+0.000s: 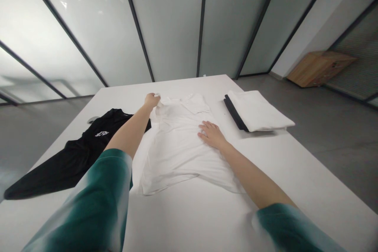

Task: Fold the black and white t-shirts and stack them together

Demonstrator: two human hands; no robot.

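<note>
A white T-shirt [180, 145] lies spread on the table in front of me, its hem toward me and some wrinkles across it. At its far left part, my left hand [152, 100] is closed on a bit of the white fabric and lifts it slightly. My right hand [212, 134] rests flat on the right side of the shirt, fingers spread, palm down. Beneath my left forearm, a black T-shirt [79, 153] with a small white print lies on the left of the table, partly hidden by the arm.
On the right of the white table [295, 177] sits a stack of folded clothes, a white one [260, 110] over a black one [234, 113]. A small grey object [93, 119] lies beyond the black shirt. Frosted glass panels stand behind; a wooden cabinet [319, 69] is on the floor at right.
</note>
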